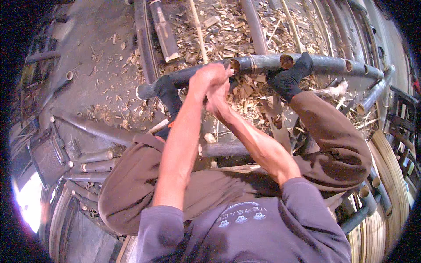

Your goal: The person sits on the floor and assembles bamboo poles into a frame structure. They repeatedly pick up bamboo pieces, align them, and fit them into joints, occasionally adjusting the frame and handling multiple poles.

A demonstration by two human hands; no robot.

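Note:
A dark bamboo pole (265, 63) with round holes cut through its wall lies crosswise in front of me. Both my hands meet over it, just left of one hole (235, 66). My left hand (208, 77) is closed, fingers bent toward the pole. Close below it, my right hand (218, 95) is also curled shut. Something small and dark shows at the fingertips by the hole, but what the hands grip is mostly hidden. My dark-socked feet (291, 76) press on the pole, one on each side of my hands.
Pale wood chips (250, 90) cover the ground around the pole. Beyond it several bamboo lengths (164, 33) and thin sticks lie lengthwise. More cut bamboo (98, 165) is stacked at left, and split strips (388, 171) lie at right. A short dark bamboo piece (223, 149) rests before my lap.

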